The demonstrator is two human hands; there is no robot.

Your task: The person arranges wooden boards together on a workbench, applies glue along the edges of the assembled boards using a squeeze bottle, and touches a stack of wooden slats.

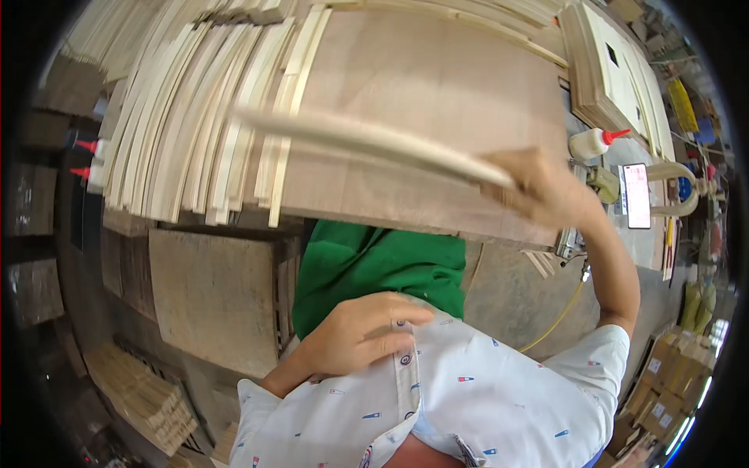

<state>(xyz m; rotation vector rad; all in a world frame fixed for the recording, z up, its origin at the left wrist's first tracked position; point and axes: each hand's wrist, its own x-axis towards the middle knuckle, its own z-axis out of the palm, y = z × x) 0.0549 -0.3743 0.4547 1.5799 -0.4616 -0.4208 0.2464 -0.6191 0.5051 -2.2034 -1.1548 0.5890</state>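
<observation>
And here's the right hand (pixel 538 187), clenched round one end of a strip (pixel 374 147), fingers wrapped about the wood, both of them smeared by blur! The strip slants across the view above the panel (pixel 437 86), its free end reaching left over the slats (pixel 156 140). Whether that end touches anything, I can't tell through the blur.

Over to the left hand (pixel 359 331): released, fingers loosely bent, right in front of the shirt (pixel 484 374), just by the buttons. Is it resting on the cloth? Can't say from here.

The panel lies broad and flat ahead of the person, its near edge just beyond the green cloth (pixel 382 265) at the waist. Left of it, what a spread of slats, side by side, running away from the body, their near ends uneven!

Out on the right of the desk (pixel 644 242), a white bottle (pixel 587 145) leans over, red nozzle pointing right. Just nearer, a phone (pixel 638 195) lies face up, screen lit. Behind the bottle stands a stack of boards (pixel 612 70), while a yellow hose (pixel 554 316) curves below, and cartons (pixel 663 382) crowd the lower right!
</observation>
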